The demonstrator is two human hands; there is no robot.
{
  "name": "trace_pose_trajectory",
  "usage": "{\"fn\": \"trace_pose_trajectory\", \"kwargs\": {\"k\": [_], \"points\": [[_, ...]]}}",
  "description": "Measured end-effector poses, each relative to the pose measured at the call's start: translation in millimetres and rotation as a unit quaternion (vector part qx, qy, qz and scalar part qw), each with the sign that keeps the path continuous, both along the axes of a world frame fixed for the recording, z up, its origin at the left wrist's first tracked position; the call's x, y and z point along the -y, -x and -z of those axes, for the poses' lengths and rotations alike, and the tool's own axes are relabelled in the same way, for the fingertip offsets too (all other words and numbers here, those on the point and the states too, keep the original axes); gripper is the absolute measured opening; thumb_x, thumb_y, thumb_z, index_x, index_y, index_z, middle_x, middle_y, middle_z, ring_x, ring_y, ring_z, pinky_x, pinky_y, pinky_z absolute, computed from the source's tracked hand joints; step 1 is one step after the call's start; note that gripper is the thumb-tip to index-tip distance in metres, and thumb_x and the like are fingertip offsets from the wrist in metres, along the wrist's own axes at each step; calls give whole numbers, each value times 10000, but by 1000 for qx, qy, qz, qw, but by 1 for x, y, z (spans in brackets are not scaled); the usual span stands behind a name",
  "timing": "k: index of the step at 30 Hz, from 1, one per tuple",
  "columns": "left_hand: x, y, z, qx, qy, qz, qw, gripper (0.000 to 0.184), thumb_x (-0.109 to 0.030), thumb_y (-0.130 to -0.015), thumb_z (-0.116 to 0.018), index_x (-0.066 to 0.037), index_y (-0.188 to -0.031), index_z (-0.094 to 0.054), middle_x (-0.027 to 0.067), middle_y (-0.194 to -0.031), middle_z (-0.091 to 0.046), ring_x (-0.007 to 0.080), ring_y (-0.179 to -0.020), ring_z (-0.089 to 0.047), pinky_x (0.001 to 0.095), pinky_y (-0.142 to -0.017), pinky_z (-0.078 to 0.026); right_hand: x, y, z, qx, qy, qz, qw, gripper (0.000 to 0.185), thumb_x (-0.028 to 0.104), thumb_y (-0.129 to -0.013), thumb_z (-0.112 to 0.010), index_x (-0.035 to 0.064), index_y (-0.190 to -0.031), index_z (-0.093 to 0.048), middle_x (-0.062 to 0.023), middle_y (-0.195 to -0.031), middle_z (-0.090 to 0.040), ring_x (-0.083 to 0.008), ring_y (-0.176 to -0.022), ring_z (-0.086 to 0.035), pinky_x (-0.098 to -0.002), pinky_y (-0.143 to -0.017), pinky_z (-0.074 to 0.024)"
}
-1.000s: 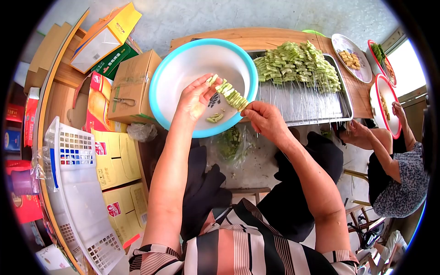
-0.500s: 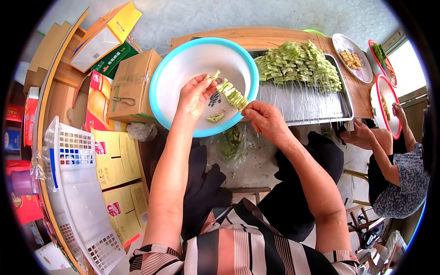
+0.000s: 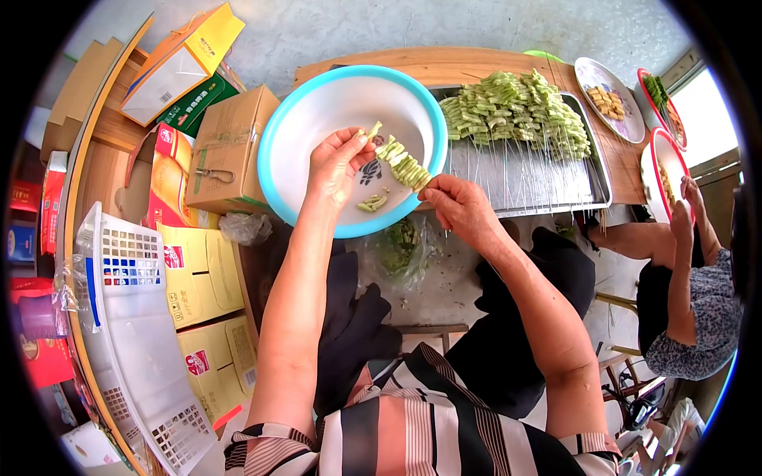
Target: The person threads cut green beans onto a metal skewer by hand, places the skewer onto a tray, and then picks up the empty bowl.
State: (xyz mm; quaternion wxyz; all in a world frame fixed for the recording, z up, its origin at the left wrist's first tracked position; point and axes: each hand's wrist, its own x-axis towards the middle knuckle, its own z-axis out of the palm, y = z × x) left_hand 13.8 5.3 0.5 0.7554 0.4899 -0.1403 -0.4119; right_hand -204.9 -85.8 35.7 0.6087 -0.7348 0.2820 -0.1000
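Vegetable pieces in the basin, carton left, tray right.

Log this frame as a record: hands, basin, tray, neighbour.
left hand: pinching a green piece by the far end of the skewer of green pieces
right hand: gripping that skewer's near end
basin: blue-rimmed; cut bits inside
tray: metal, beside basin; holds loaded skewers
co-worker's hands: at red-rimmed bowl

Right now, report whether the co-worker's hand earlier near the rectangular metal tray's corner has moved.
Yes: the co-worker's hand has moved rightward in view, away from the tray, to the red-rimmed white bowl.
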Motion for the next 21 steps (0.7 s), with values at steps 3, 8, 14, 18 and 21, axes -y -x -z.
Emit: {"fn": "trace_pose_trajectory", "kwargs": {"k": [3, 8, 14, 18, 21], "points": [[0, 0, -3, 25, -15, 0, 1000, 127, -30, -879, -634, 7, -996, -604, 84, -885, -653, 152, -779, -644, 277, -737, -555, 2, 1, 1, -4, 5, -2, 1000, 177, 141, -914, -544, -8, -908, -640, -42, -589, -533, -97, -511, -495, -283, -500, -414], [0, 2, -7, 53, -38, -4, 998, 149, -24, -878, -633, 16, -1017, -598, 78, -892, -645, 145, -778, -639, 275, -732, -553, 1, 2, 0, 1, 12, 2, 1000, 180, 142, -911, -548, -12, -917, -642, -48, -593, -534, -96, -521, -491, -287, -509, -416], [0, 3, -7, 58, -29, -10, 998, 152, -22, -877, -632, 21, -1018, -596, 76, -885, -640, 145, -780, -636, 274, -731, -551, 1, 1, 3, 10, 6, 6, 1000, 178, 137, -910, -549, -13, -926, -644, -51, -604, -541, -94, -529, -490, -284, -512, -416], [0, 3, -5, 56, -18, -11, 998, 131, -33, -878, -637, 16, -995, -602, 81, -875, -648, 144, -768, -639, 273, -728, -553, 1, 1, 3, 5, 11, 2, 1000, 171, 130, -908, -552, -11, -929, -645, -51, -614, -550, -92, -532, -492, -281, -514, -420], [-1, 3, -4, 56, -13, -14, 998, 113, -41, -878, -642, 12, -972, -609, 86, -865, -656, 143, -756, -643, 270, -723, -557, -1, 0, 2, 6, 6, 7, 1000, 169, 128, -907, -553, -11, -930, -646, -50, -616, -552, -91, -532, -492, -280, -515, -421]]}}
